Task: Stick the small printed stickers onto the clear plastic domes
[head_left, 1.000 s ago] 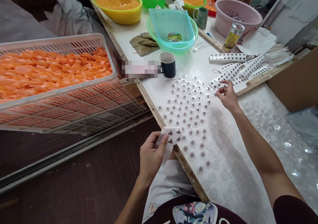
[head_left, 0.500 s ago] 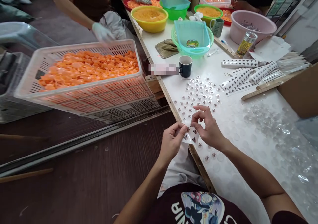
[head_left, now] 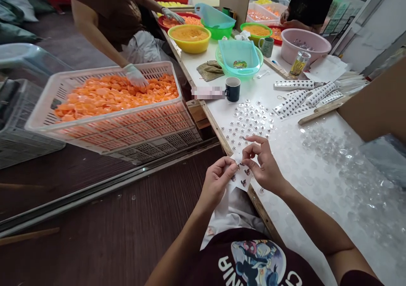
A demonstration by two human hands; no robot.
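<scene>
My left hand (head_left: pixel 220 178) pinches the upper left edge of a white sticker sheet (head_left: pixel 238 186) printed with small dark figures. The sheet hangs over the table's wooden front edge. My right hand (head_left: pixel 263 165) is closed at the sheet's upper right, thumb and index finger together at one small sticker (head_left: pixel 241 164); the fingertips partly hide it. Just beyond my hands lie many clear round discs (head_left: pixel 252 117) with a small figure on each. To the right, plain clear discs (head_left: pixel 330 151) lie spread and heaped on the white table.
Left of the table stands a white crate (head_left: pixel 111 123) of orange pieces, a co-worker's gloved hand (head_left: pixel 135 75) in it. Farther along are a dark mug (head_left: pixel 233 89), a turquoise basket (head_left: pixel 239 62), rolled sticker sheets (head_left: pixel 293 102), a drinking glass (head_left: pixel 300 64) and a pink basin (head_left: pixel 304 45).
My right fingertips have come in slightly to the sheet, which now tilts more. The co-worker's gloved hand has lowered onto the orange pieces. The camera view has shifted a little.
</scene>
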